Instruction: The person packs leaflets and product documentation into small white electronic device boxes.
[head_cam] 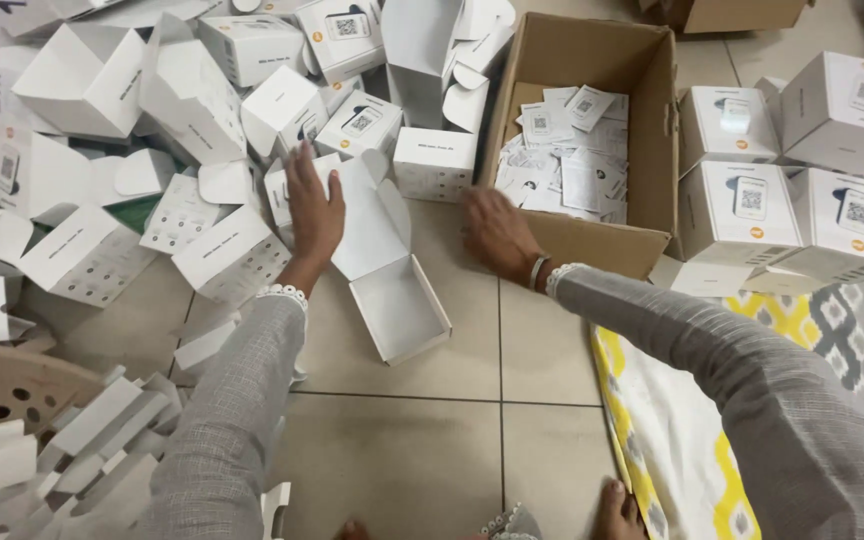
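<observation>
Left hand: fingers spread flat and open, palm down, gripping nothing; fingertips rest on the edge of the heap of white boxes, just beside the raised lid of the open white box.
Right hand: blurred; fingers loosely extended over the floor tile, holding nothing as far as can be told; near the front corner of the cardboard carton, with bangles on the wrist.
Open white box: lies on the tiled floor between the two hands, lid flap folded back toward the heap, tray part nearer the person, empty inside.
Heap of white boxes: loose pile, upper left, many open or tipped on their sides, some with a small printed panel.
Cardboard carton: brown, open-topped, right of centre; holds a layer of small white paper slips.
Stacked closed boxes: white, tidy group right of the carton, partly on the patterned mat.
Patterned mat: yellow, grey and white, lower right.
Flat white cartons: unfolded pieces, lower left.
Sleeves: grey, with white trimmed cuffs.
</observation>
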